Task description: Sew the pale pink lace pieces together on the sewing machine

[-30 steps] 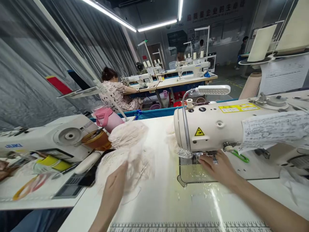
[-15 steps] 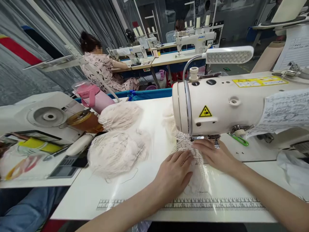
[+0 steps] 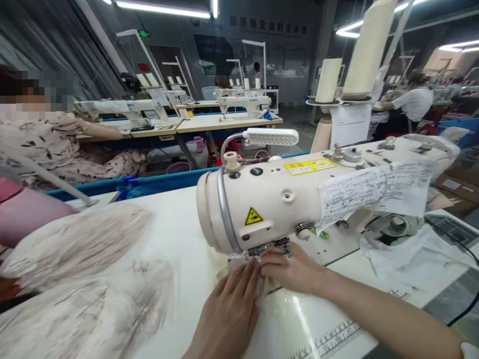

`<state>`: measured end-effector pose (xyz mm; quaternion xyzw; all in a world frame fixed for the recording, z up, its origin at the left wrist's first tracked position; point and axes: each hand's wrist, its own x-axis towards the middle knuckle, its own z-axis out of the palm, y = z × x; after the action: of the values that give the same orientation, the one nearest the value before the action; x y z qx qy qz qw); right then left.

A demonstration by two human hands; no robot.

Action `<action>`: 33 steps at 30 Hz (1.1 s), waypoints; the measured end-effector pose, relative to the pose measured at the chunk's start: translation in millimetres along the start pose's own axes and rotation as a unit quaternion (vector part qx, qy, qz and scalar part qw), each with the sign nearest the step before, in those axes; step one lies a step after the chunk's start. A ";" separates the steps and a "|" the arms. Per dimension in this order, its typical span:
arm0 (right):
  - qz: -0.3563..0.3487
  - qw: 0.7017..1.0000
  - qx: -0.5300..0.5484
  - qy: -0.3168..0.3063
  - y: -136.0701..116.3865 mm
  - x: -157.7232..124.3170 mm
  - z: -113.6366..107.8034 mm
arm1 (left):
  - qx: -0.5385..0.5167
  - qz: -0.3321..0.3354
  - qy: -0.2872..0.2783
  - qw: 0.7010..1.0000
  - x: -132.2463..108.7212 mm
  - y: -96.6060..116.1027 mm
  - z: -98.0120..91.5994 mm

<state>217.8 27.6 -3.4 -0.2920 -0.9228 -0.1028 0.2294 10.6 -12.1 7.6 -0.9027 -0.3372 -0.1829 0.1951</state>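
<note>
Down at six o'clock, the bare left hand (image 3: 232,304) lies back-up, fingers stretched long and side by side, tips right up by those of the bare right hand (image 3: 294,269), which reaches in from four o'clock, knuckles bent beneath the cream, round-ended sewing machine (image 3: 275,204), and whether either one pinches I can't tell! There at the fingertips, below the machine's rounded end, sits the pale, sheer cloth (image 3: 239,259), blurred and mostly covered, while two loose, blush-white heaps of filmy fabric (image 3: 90,244) spread over the table at eight o'clock!
</note>
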 end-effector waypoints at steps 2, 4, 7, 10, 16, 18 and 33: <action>0.016 1.000 0.005 0.012 -1.2 -2.1 -1.1 | -0.017 -0.011 -0.043 0.999 -0.5 2.2 -1.6; 0.019 0.999 -0.009 0.030 -2.6 -3.3 -4.2 | -0.031 -0.028 -0.091 0.995 -0.2 3.3 -3.9; 0.018 0.998 -0.028 0.045 -4.2 -4.1 -10.2 | -0.052 -0.047 -0.127 0.989 0.1 2.6 -4.0; 0.017 0.997 -0.064 0.044 -6.4 -6.5 -12.0 | -0.071 -0.069 -0.135 0.986 -1.1 0.9 -1.5; 0.060 0.998 -0.024 -0.012 -9.9 -10.1 -8.9 | -0.096 -0.074 -0.125 0.985 -3.1 -4.5 2.8; 0.056 0.998 -0.030 -0.017 -10.0 -8.7 -10.0 | -0.107 -0.078 -0.121 0.984 -2.6 -6.2 3.7; 0.043 0.995 -0.088 -0.006 -9.6 -9.5 -5.4 | -0.098 -0.093 -0.115 0.984 1.5 -8.8 7.0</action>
<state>221.0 13.4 -3.9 -0.3512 -0.8980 -0.1716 0.2019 7.0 -1.9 4.3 -0.8970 -0.4205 -0.1277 0.0474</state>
